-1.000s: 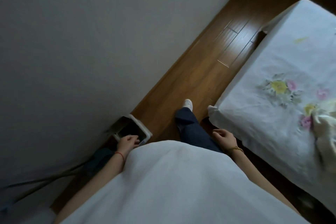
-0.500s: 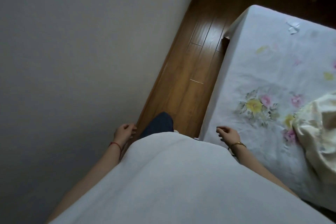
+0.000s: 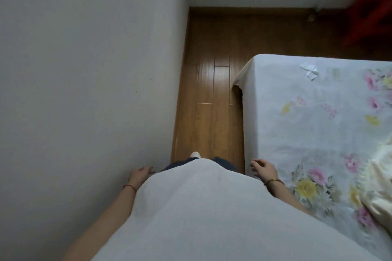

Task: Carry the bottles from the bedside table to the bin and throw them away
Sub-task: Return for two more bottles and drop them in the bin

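Observation:
My left hand (image 3: pixel 140 173) hangs at my side by the white wall, fingers loosely curled and apart, holding nothing; a red string is on its wrist. My right hand (image 3: pixel 264 170) hangs beside the bed's edge, fingers apart, also holding nothing, with a bead bracelet on the wrist. No bottle, bin or bedside table is in view. My white shirt fills the lower middle of the view and hides most of my legs.
A narrow strip of wooden floor (image 3: pixel 212 95) runs ahead between the white wall (image 3: pixel 84 70) and the bed (image 3: pixel 318 123) with its floral sheet. A cream blanket (image 3: pixel 381 186) lies at the right edge. Something red (image 3: pixel 369 10) stands at the far right corner.
The view has swung away from the bin at my left, which has left the frame. My left hand came off the bin and now hangs at my side. The aisle lies straight ahead.

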